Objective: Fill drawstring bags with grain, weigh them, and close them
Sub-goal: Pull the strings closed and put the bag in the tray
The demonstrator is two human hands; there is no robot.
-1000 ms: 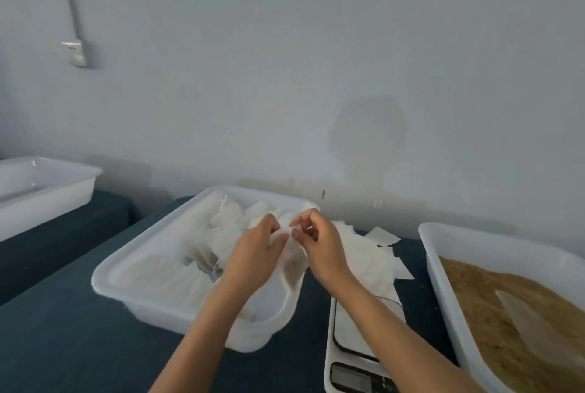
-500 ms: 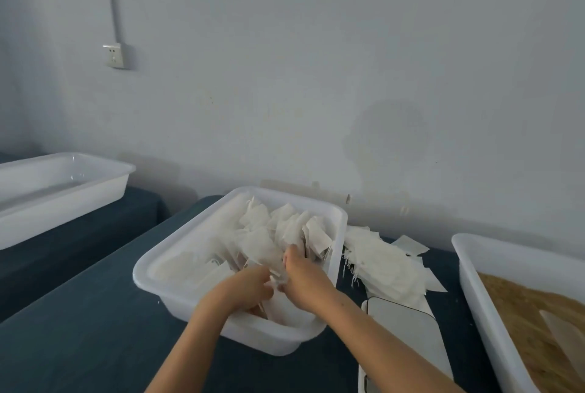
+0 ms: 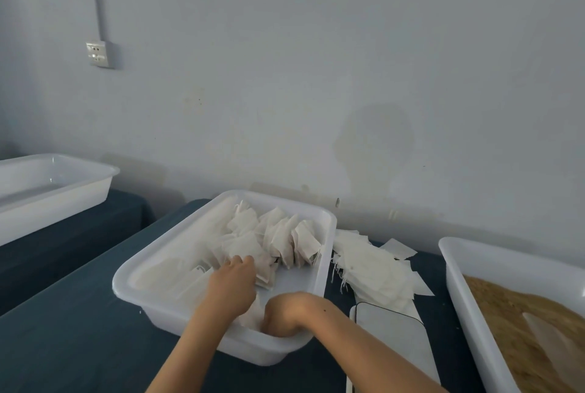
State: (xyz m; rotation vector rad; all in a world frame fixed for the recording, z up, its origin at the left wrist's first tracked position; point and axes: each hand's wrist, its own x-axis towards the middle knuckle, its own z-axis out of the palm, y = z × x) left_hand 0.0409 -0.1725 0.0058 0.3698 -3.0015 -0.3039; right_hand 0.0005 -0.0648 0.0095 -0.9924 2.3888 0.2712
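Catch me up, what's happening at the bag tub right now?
A person has both hands down in the white tub of filled bags. The left hand rests on the bags in the middle; the right hand is low at the near corner, what it holds hidden. Empty bags lie piled beside the tub, the scale sits bare, and the grain tub waits on the right.
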